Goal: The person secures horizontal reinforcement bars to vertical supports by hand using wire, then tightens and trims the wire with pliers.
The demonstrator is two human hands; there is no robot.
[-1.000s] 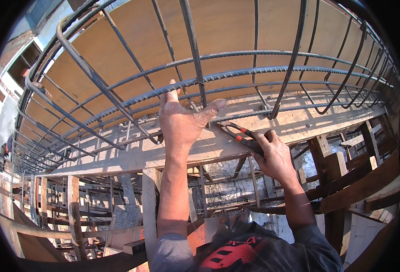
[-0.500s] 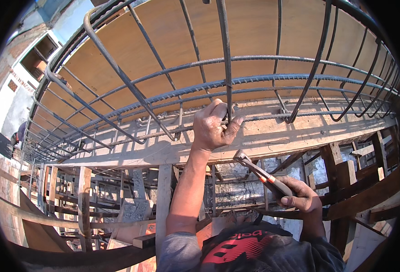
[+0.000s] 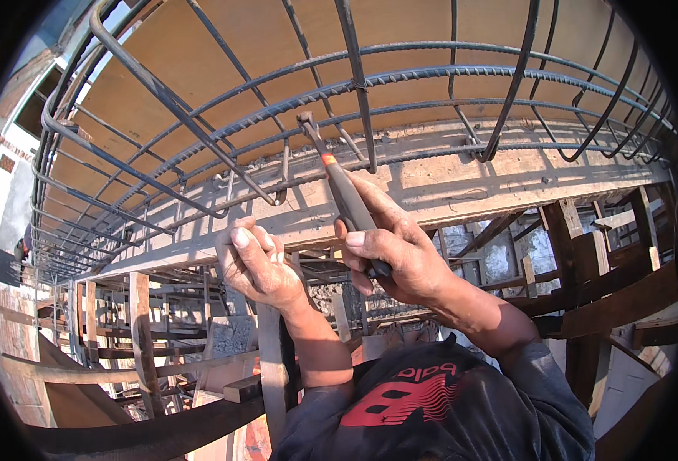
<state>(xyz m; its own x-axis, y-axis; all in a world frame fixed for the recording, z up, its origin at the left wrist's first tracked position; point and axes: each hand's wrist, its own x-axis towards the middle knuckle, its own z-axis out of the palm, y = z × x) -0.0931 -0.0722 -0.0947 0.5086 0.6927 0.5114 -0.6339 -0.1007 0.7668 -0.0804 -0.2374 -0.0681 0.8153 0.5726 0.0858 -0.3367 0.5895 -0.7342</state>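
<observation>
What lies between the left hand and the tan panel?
In the head view, the pale wooden plank and steel bars lie between the left hand and the tan panel.

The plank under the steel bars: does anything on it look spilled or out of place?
Slightly. Small grey crumbs lie scattered along the far side of the wooden plank, like unswept debris. A thin dark squiggle farther right also looks odd; I can't tell whether it's wire or a mark.

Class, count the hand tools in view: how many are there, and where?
1: the dark-handled metal pincers in the person's right grip, head pointing toward the grey steel rebar cage. Others may be hidden.
</observation>
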